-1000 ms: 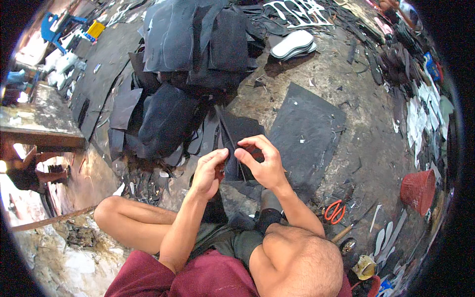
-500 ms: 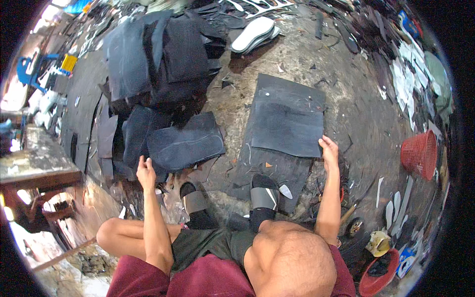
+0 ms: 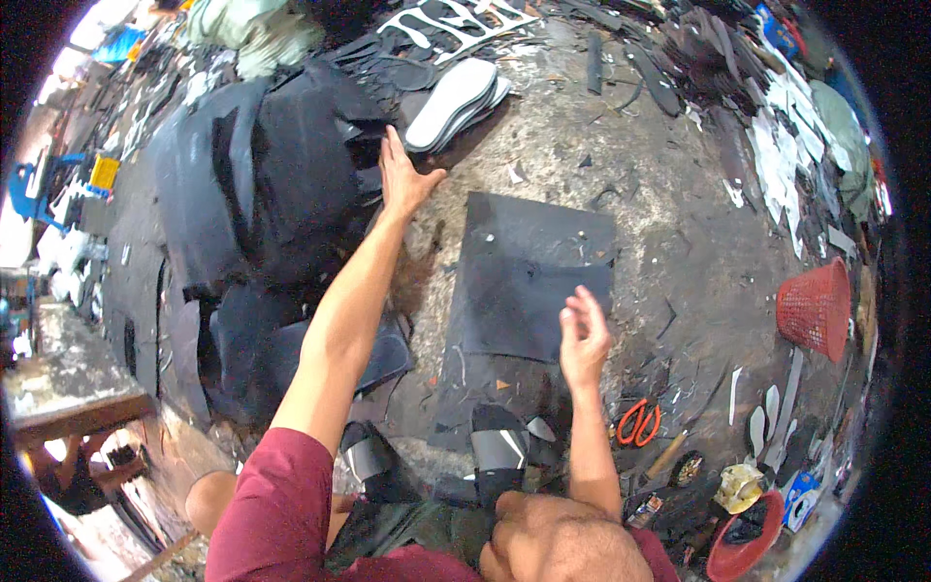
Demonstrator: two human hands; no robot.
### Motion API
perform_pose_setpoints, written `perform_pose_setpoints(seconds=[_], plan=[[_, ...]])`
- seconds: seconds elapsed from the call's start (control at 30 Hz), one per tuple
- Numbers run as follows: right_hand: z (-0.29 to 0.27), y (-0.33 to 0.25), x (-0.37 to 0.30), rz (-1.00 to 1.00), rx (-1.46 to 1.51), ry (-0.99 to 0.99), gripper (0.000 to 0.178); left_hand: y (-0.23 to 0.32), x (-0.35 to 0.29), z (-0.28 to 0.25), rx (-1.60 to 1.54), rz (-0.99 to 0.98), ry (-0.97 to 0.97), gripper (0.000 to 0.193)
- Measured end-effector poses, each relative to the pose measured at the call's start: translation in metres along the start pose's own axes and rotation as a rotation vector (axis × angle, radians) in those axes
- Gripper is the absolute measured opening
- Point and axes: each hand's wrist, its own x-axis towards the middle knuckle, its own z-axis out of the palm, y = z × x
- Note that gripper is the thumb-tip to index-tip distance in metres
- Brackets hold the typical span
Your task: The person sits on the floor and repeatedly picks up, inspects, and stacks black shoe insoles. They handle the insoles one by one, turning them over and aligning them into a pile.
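My left hand [image 3: 402,182] reaches far forward, fingers stretched and thumb spread, holding nothing. Its fingertips are at the right edge of a large pile of black sheets [image 3: 281,175], just left of a stack of white insoles [image 3: 451,102]; whether they touch the pile I cannot tell. On the floor before me lies a flat black rectangular sheet [image 3: 529,306], with a darker sheet beneath it at its lower left. My right hand [image 3: 585,344] hovers at that sheet's lower right, its fingers loosely apart with nothing in them. My left forearm partly hides a black cut piece [image 3: 383,359].
Orange-handled scissors [image 3: 639,424] lie on the floor right of my feet. Further right stand a red basket [image 3: 813,310] and a red tub [image 3: 747,548]. White cut-out scraps [image 3: 456,24] and dark offcuts litter the far floor. A wooden bench [image 3: 78,403] is at left.
My left hand has left the black cut piece and reached forward to the pile near the insoles. My right hand has let go of the flat sheet's edge and moved left.
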Motion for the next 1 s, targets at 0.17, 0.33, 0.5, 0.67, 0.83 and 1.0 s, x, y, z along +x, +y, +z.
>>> perform_pose_setpoints(seconds=[0.17, 0.33, 0.5, 0.67, 0.83, 1.0], plan=[[0.004, -0.014, 0.001, -0.02, -0.085, -0.169, 0.039, 0.0, 0.046, 0.001, -0.058, -0.028, -0.083, 0.127], [0.035, -0.03, 0.063, 0.164, 0.357, -0.251, 0.047, 0.064, -0.054, -0.005, -0.377, -0.013, 0.144, 0.112], [0.135, -0.069, 0.13, 0.757, 0.649, -0.309, 0.133, 0.069, -0.132, -0.006, -0.71, -0.103, 0.263, 0.072], [0.169, -0.069, 0.104, 0.665, 0.75, -0.043, 0.122, 0.07, -0.142, -0.035, -0.38, -0.066, 0.209, 0.021], [0.129, -0.035, 0.117, 0.465, 0.593, 0.143, 0.097, 0.067, -0.154, -0.073, -0.143, 0.14, -0.119, 0.014], [0.046, -0.057, 0.096, 0.467, 1.092, -0.417, 0.063, -0.004, -0.176, -0.133, -0.123, -0.479, -0.245, 0.056]])
